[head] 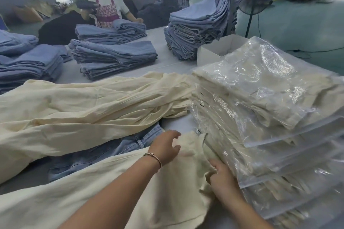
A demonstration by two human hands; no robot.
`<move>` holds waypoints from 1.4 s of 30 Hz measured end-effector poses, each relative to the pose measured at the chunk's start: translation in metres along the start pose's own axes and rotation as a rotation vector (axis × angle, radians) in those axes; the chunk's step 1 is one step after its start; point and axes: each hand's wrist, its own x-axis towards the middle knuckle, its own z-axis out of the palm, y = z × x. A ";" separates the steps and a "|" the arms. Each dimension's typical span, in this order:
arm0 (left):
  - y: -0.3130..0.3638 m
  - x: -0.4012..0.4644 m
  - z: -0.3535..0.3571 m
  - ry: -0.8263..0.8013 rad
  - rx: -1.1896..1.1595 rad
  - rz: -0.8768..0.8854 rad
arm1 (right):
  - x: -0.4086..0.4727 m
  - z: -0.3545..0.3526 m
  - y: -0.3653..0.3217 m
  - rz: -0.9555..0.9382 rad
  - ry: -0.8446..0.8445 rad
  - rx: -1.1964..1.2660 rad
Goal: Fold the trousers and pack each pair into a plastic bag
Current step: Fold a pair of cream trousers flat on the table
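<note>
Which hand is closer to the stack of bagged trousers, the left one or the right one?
Right. The right hand grips cream trousers right beside the stack of bagged trousers, seemingly touching its lower bags. The left hand hovers over the same trousers, farther to the left.

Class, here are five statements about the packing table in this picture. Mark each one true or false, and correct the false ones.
1. The stack of clear plastic bags holding folded cream trousers stands on the person's right. True.
2. The right hand grips the loose cream trousers beside that stack. True.
3. The left hand wears a glove. False: it is bare, with a thin metal bracelet on the wrist.
4. The folded blue denim stacks are already bagged. False: they lie unwrapped.
5. A pair of blue jeans lies partly under cream cloth. True.
</note>
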 end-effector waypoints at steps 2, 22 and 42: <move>0.013 0.022 0.009 -0.162 -0.057 0.074 | 0.000 -0.004 -0.001 -0.039 -0.045 -0.077; -0.003 0.089 0.046 -0.283 0.175 -0.149 | -0.008 0.001 0.051 -0.095 0.466 -0.320; 0.032 -0.059 -0.170 -0.266 -0.695 0.170 | -0.057 -0.016 -0.017 0.031 -0.502 1.046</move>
